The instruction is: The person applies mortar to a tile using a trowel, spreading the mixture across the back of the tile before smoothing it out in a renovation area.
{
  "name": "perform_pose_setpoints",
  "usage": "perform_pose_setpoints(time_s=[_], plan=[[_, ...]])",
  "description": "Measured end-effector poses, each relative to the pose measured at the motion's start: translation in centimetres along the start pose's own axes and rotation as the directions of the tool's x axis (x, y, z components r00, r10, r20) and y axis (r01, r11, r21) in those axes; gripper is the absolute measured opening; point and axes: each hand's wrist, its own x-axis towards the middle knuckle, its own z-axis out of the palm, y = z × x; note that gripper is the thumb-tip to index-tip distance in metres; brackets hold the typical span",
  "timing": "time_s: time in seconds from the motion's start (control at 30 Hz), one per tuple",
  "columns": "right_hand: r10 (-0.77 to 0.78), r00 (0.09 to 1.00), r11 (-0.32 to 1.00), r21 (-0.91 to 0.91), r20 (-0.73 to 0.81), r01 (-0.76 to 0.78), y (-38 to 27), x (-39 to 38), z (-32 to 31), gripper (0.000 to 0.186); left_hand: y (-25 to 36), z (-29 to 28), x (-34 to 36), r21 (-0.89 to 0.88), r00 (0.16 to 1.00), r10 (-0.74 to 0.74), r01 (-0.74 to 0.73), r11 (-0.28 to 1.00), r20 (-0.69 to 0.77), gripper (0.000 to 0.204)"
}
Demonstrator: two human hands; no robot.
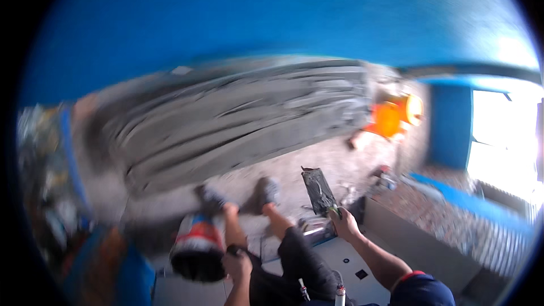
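Observation:
In my right hand is the handle of a rectangular plastering trowel, its blade coated with wet grey mortar and tilted upward. My left hand is closed near my thigh, beside a red and white bucket with a dark opening. What the left fingers hold, if anything, is hidden by blur. Beyond my feet lies a long bed of wet grey mortar, ridged with trowel marks and apart from the trowel.
Orange buckets stand past the mortar's right end. A blue wall runs along the far side. Rubble lies at the right, near a bright window. Pale tiles are under and beside my legs. Clutter fills the left edge.

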Motion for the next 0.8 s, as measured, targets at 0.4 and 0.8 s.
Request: perform_pose_setpoints(time_s=[0.4,0.8], plan=[[-0.336,0.574,0.903,0.08,0.747,0.423,-20.1,-17.1,23.6,0.036,0.6,-2.0,-3.0,-0.225,0.832,-0.428,0.369,0.902,-0.352,0.042],[0.299,0.446,0.671,0.146,0.844,-0.727,-12.5,-13.5,38.0,0.033,-8.6,12.6,1.0,-0.597,0.985,-0.003,-0.103,0.795,-0.175,0.044]])
